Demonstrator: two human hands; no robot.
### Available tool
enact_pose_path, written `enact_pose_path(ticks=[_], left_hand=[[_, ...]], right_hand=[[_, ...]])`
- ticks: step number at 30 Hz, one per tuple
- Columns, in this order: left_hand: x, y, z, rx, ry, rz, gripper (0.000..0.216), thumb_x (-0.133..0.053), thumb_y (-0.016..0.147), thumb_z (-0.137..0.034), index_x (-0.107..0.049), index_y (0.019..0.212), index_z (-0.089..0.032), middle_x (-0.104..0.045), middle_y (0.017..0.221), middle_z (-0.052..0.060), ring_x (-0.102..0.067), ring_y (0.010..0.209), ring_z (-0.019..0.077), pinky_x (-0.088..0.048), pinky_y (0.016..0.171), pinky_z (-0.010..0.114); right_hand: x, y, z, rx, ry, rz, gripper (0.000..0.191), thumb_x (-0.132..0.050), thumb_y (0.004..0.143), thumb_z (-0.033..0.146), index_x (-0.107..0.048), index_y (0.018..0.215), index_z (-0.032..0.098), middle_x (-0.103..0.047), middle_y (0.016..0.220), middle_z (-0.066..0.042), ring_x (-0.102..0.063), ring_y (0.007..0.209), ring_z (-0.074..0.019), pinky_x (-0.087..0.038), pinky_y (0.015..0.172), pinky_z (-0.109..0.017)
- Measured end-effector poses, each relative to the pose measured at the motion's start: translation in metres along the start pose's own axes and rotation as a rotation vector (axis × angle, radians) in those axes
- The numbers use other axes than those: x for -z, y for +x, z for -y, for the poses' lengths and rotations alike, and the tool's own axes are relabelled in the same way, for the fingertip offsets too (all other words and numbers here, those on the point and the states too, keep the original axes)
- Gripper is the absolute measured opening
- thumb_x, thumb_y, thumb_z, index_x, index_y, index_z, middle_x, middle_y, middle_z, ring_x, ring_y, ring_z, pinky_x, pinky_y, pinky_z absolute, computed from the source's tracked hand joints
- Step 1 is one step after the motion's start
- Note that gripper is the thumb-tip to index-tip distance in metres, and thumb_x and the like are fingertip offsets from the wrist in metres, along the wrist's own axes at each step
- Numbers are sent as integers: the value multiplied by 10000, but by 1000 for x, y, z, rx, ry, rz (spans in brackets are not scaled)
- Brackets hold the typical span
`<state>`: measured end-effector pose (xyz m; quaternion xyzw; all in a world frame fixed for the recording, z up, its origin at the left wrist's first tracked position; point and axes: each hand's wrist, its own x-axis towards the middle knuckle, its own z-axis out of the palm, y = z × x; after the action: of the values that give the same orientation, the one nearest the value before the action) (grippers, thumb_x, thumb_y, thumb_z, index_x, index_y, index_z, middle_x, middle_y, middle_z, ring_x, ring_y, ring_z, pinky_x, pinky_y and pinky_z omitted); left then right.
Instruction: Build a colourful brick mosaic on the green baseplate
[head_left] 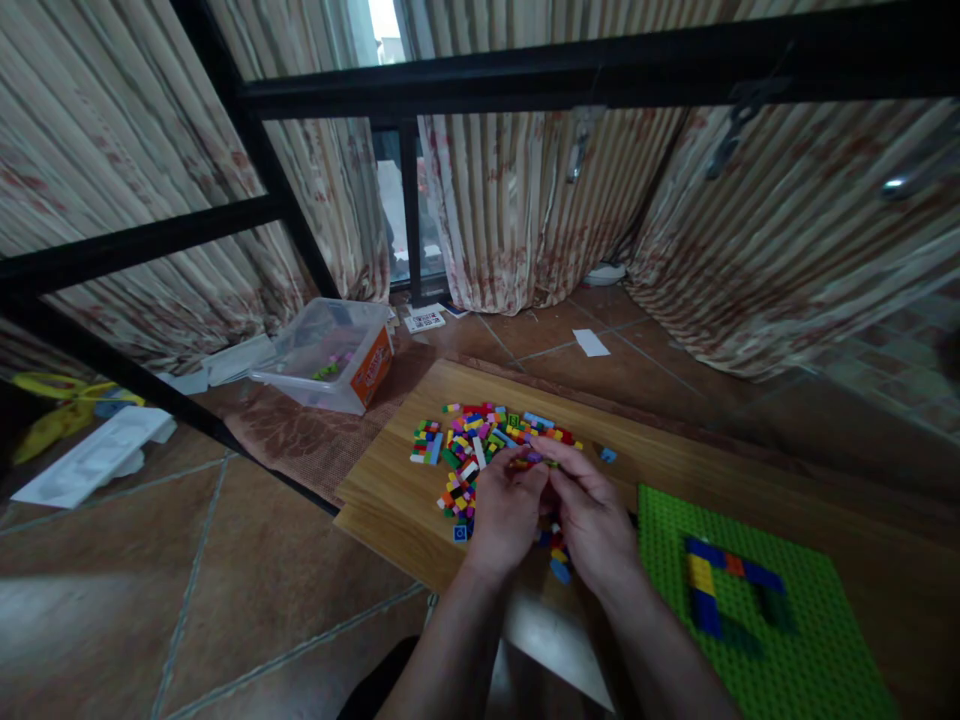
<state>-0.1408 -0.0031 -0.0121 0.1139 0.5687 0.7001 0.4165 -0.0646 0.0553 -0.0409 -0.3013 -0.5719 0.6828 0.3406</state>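
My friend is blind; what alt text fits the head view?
A person's left hand and right hand are close together over a heap of colourful toy bricks on a wooden table. On the right, a green baseplate bears blue, yellow and orange-red bricks; a clear plastic box sits farther left.

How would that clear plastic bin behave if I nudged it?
The clear plastic bin probably feels light, since few bright pieces show inside. Its see-through walls may flex, and its low, wide shape makes tipping unlikely.

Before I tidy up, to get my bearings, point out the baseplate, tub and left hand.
Baseplate (817, 625): head view, bare green studs.
Tub (373, 367): head view, orange side label.
Left hand (506, 512): head view, back of the hand.
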Motion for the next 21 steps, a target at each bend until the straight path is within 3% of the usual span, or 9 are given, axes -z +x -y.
enact_pose_path(ticks=[3,5,8,15,21], left_hand=[[1,0,0,16,14,-27,339,-621,794,-213,-573,1116,-118,-603,621,-28,-514,481,84,-427,467,192],[2,1,1,16,2,-36,337,-609,787,-194,-576,1115,-127,-593,625,-31,-511,498,82,-413,473,184],[1,2,3,-3,-31,-44,277,-567,765,-128,-607,1039,-138,-599,654,-24,-513,522,71,-407,497,174],[-2,2,1,30,-149,-58,180,-564,762,-150,-625,927,-113,-587,619,-19,-508,489,73,-428,483,187],[2,-1,-4,90,-252,-41,139,-652,683,-153,-664,808,-94,-621,621,3,-535,478,69,-454,500,195]], right_hand=[[0,-3,6,2,-91,43,347,-585,848,378,-660,1171,273,-645,1280,-50,-622,1108,-257,-508,900,-408],[1,-4,8,39,-171,61,350,-567,860,369,-655,1184,272,-638,1290,-46,-606,1138,-248,-491,942,-410],[2,-5,8,75,-250,58,341,-554,872,360,-654,1187,277,-636,1292,-39,-580,1186,-234,-459,1000,-411],[9,-3,4,58,-357,-4,301,-624,826,436,-719,1061,273,-715,1141,-45,-642,1076,-249,-505,915,-411],[13,-2,7,-10,-296,-32,295,-717,746,442,-757,987,275,-751,1040,-39,-677,975,-243,-507,909,-421]])
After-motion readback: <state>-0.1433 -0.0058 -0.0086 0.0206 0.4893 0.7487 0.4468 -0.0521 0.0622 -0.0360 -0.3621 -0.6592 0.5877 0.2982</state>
